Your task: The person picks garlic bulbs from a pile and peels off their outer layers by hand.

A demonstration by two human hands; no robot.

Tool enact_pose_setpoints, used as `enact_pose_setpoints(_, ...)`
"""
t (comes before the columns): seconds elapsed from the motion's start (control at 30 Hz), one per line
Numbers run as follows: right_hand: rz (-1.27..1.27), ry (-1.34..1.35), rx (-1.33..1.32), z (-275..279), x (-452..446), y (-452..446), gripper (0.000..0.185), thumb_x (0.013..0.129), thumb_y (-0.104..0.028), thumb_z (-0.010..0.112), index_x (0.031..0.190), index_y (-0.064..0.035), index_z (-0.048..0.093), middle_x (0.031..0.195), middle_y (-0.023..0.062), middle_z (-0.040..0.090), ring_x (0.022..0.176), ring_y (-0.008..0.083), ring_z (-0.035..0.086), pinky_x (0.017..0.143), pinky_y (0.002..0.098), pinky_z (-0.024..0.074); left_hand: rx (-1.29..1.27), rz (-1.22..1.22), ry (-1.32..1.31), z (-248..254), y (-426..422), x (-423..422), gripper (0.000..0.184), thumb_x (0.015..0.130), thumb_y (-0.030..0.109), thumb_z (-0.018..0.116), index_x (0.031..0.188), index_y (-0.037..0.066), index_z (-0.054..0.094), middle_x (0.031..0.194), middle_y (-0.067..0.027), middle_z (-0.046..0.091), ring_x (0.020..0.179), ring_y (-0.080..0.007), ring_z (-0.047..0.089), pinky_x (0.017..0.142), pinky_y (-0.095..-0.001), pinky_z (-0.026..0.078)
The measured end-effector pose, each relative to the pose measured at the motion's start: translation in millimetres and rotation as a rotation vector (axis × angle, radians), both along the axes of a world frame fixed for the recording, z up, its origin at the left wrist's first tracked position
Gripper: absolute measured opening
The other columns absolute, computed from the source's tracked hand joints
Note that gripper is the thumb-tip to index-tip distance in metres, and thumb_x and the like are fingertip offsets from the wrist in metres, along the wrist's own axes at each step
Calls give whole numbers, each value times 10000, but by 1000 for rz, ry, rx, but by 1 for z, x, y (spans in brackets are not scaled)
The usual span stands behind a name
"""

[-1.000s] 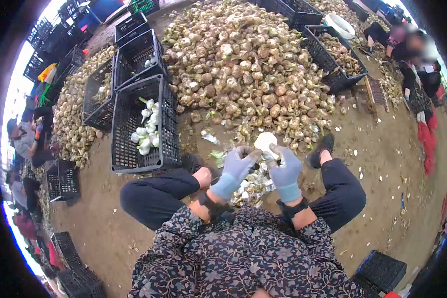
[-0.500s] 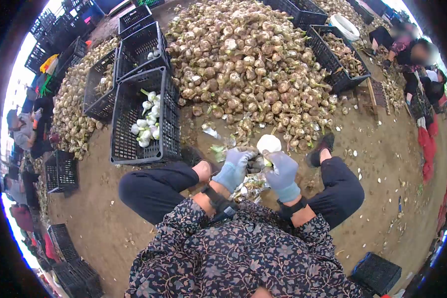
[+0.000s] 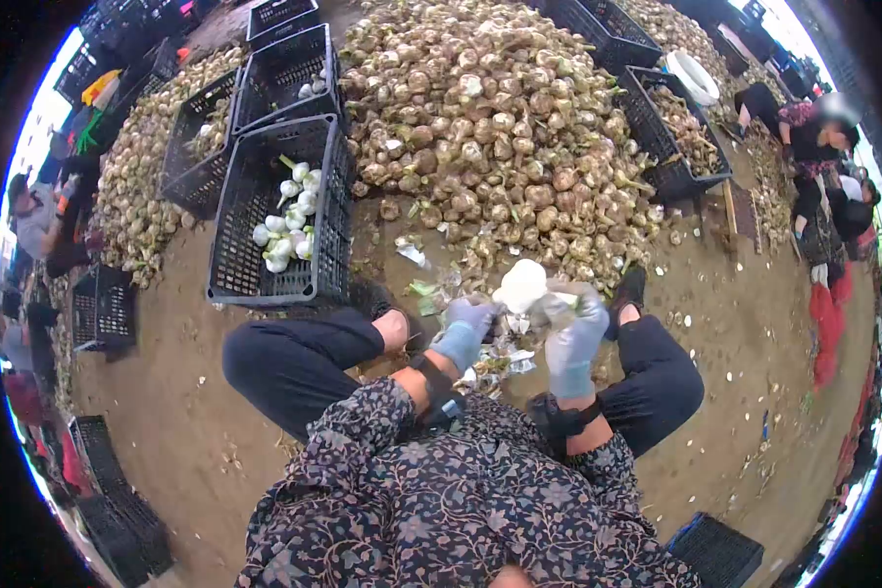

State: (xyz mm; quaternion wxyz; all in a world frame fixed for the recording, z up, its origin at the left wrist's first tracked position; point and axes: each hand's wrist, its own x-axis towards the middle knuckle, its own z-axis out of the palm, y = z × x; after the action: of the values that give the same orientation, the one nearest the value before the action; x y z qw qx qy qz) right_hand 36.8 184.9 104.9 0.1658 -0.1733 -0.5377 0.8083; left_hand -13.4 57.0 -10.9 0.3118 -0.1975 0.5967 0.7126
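White garlic bulb [image 3: 519, 286], pale and bare-looking, sits between the two gloved hands, above the soil floor [image 3: 186, 363] and just short of the heap of unpeeled garlic [image 3: 500, 147] on the far side. Compared with half a second ago, the hands have drawn a little apart; the right hand [image 3: 574, 328] has lifted and turned, and motion blurs it. Its fingers appear closed on the pale stem end at the bulb's right, while the left hand [image 3: 467, 321] is curled at the bulb's lower left; whether that hand grips the bulb, only touches it, or holds anything else, I cannot tell. The bulb itself has shifted only slightly to the left, so its handling looks unfinished: it remains outside the black plastic crate [image 3: 233, 235] on the left, where a small cluster of white bulbs [image 3: 276, 263] lies with stems attached. Papery skin scraps [image 3: 521, 363] are strewn on the near side, below the hands and between the person's legs. Another black crate [image 3: 671, 181] stands to the right of the heap, holding brownish stalks, with a white tub [image 3: 691, 76] just beyond it.
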Motion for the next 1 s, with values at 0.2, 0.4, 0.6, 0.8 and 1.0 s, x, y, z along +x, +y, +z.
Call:
enact_pose_setpoints(0.2, 110, 181, -681, 32, -20, 45, 156, 899, -171, 606, 946, -22, 601, 862, 64, 645, 785, 167, 631, 602, 275, 511, -257, 55, 226, -100, -86, -52, 185, 839, 179, 571, 959, 54, 636, 843, -90, 661, 692, -211, 646, 587, -346, 514)
enact_pose_setpoints(0.4, 97, -148, -601, -1, -40, 20, 236, 901, -200, 555, 1097, -69, 557, 807, 22, 576, 609, 100, 488, 497, 234, 402, 310, 293, 4, -10, -96, -57, 237, 895, 203, 431, 953, 19, 569, 918, -130, 654, 810, -270, 630, 715, -351, 486)
enact_pose_setpoints(0.6, 607, -47, -536, 13, -112, -95, 364, 927, -245, 503, 1227, -39, 496, 1004, 134, 644, 761, 201, 635, 679, 319, 542, 400, -73, -128, -14, -113, -32, 153, 912, 208, 479, 947, 60, 499, 989, -142, 550, 849, -318, 583, 749, -443, 496)
enact_pose_setpoints(0.8, 514, -31, 58, -27, -174, -88, 481, 859, -250, 630, 1276, -47, 503, 1166, 138, 575, 1024, 249, 590, 901, 303, 469, 339, 111, -319, 48, -113, -33, 185, 935, 196, 484, 1070, 72, 510, 928, -89, 536, 768, -256, 564, 683, -352, 481)
enact_pose_setpoints(1.0, -129, -668, 1780, -146, -146, 127, 473, 693, -271, 696, 1136, -136, 600, 1143, 146, 586, 1141, 312, 514, 946, 435, 406, 404, 158, -193, 23, -106, -49, 348, 935, 198, 525, 1243, 47, 464, 1020, -131, 601, 837, -267, 618, 739, -388, 502)
